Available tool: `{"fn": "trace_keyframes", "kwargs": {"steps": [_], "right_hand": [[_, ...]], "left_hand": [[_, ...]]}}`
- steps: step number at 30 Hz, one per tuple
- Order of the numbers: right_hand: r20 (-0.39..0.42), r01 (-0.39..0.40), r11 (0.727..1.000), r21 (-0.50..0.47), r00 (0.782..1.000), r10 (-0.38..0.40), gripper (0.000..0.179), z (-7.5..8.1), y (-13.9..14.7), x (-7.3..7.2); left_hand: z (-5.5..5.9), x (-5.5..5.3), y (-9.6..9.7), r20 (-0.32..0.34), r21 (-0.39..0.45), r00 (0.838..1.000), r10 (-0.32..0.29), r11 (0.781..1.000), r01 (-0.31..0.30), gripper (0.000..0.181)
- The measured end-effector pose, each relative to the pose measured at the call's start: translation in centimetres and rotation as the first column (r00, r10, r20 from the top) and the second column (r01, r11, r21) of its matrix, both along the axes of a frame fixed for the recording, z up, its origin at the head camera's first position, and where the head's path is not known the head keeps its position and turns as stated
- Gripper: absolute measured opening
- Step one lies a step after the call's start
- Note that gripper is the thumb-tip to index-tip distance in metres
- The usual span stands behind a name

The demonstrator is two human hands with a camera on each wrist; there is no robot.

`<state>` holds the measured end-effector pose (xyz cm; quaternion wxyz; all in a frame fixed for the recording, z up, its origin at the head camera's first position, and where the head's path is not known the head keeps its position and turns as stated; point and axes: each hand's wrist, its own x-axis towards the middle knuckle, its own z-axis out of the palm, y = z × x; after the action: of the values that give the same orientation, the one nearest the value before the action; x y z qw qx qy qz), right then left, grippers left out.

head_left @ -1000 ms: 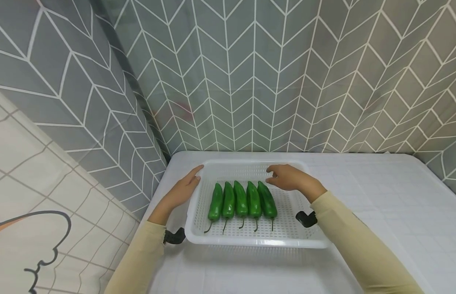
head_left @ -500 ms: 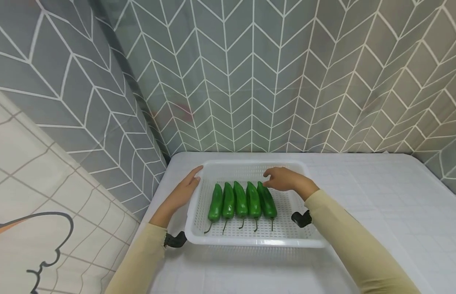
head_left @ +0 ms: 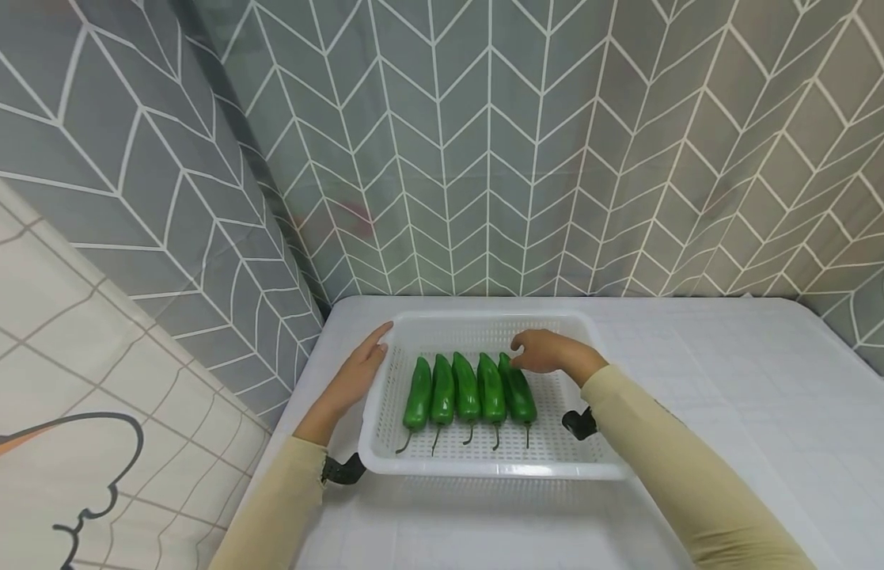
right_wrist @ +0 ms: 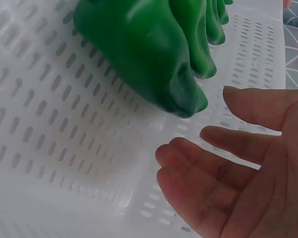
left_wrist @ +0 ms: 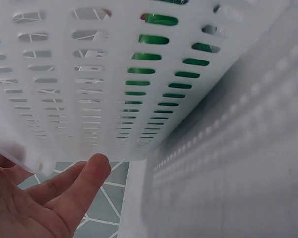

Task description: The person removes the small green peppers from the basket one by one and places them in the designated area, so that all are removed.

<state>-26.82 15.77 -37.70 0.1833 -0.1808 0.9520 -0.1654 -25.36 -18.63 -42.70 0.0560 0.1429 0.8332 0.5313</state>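
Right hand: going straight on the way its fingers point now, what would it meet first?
Most likely the tip of the rightmost green pepper, just ahead of the right hand. The right wrist view shows a gap between them; height is hard to judge, so it might skim past the tip.

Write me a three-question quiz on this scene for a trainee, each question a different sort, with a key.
1. How many green peppers lie in the white basket?

2. True or false: in the right wrist view, a gap shows between the right hand and the peppers.

3. Where is the left hand?
A) Among the peppers
B) At the basket's left side
C) At the basket's right side

Key: 1. Five; 2. True; 3. B
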Motion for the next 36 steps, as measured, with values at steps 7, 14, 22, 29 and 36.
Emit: {"fn": "trace_keyframes", "kwargs": {"steps": [7, 14, 22, 29, 36], "right_hand": [[-0.016, -0.027, 0.999, 0.044, 1.0, 0.027, 0.04, -0.6, -0.2, -0.1], [0.054, 0.006, 1.0, 0.024, 0.999, -0.008, 0.036, -1.0, -0.2, 0.0], [0.183, 0.094, 0.994, -0.061, 0.98, -0.081, 0.035, -1.2, -0.4, 0.0], [0.236, 0.127, 0.987, -0.098, 0.967, -0.101, 0.037, -1.2, -0.5, -0.2], [0.244, 0.118, 0.987, -0.109, 0.966, -0.089, 0.036, -1.2, -0.4, -0.2]], "left_hand": [[-0.1, -0.1, 0.1, -0.013, 0.015, 1.0, 0.002, 1.0, -0.001, 0.051], [0.3, 0.3, 0.3, 0.006, 0.023, 1.0, -0.006, 1.0, 0.006, 0.052], [-0.1, 0.0, 0.0, -0.009, 0.01, 1.0, -0.007, 1.0, 0.007, 0.052], [-0.2, 0.0, 0.0, -0.015, 0.01, 1.0, -0.006, 1.0, 0.006, 0.052], [-0.3, 0.0, 0.0, -0.015, 0.018, 1.0, -0.005, 1.0, 0.006, 0.052]]}}
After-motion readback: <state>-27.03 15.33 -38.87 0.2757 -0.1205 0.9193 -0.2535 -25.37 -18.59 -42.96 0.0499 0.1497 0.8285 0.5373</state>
